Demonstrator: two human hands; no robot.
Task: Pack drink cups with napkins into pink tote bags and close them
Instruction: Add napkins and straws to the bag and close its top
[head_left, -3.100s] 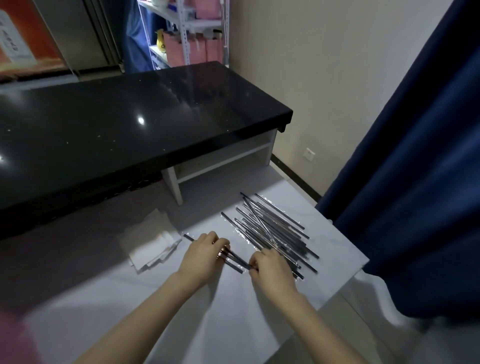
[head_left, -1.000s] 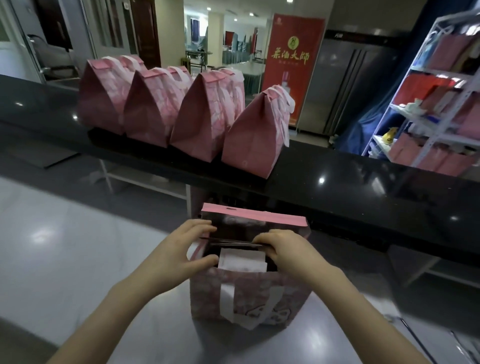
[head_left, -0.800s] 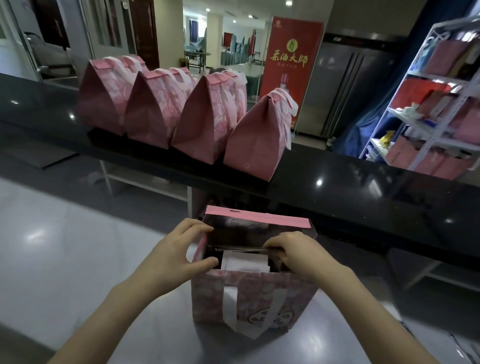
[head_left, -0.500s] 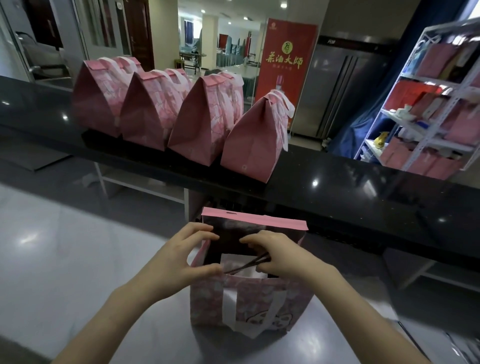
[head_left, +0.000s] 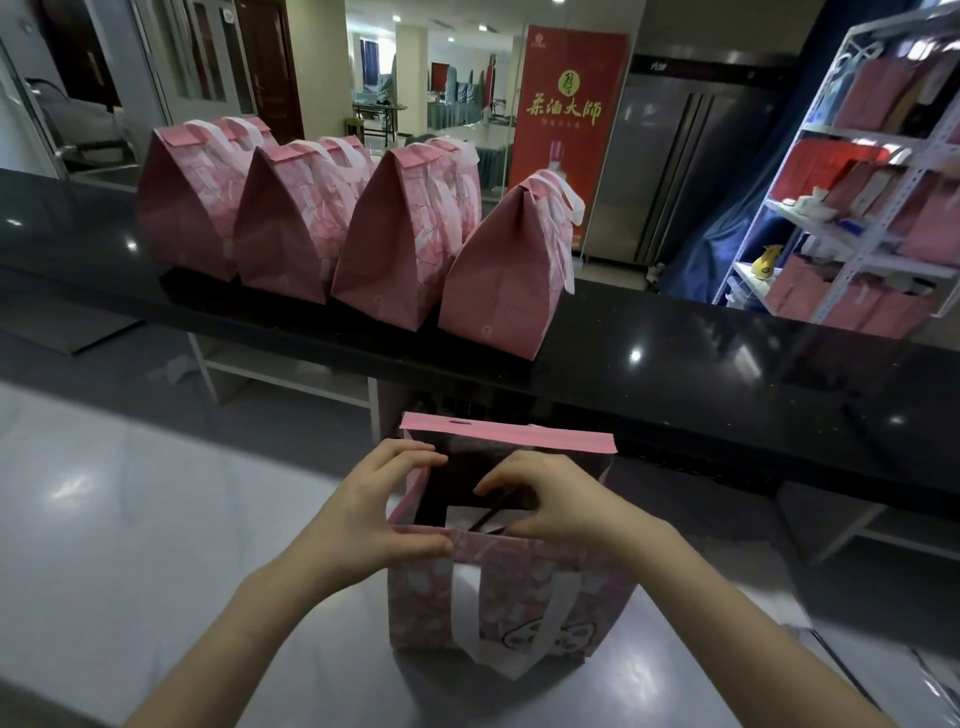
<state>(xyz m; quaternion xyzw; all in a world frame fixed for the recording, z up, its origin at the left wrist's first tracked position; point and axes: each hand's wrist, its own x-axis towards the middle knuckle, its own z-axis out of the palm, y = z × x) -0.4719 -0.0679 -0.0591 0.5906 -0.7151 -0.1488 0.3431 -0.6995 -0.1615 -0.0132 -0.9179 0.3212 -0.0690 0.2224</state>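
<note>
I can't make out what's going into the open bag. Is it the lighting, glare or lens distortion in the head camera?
Head view: mostly dim light; the open bag has a dark interior, so only a pale sheet and a thin dark stick at the right hand show. Glare spots dot the black counter. Wide-angle bending tilts the shelf rack.

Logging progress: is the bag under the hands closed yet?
Open. The front bag's pink flap stands upright, its mouth gaping.
</note>
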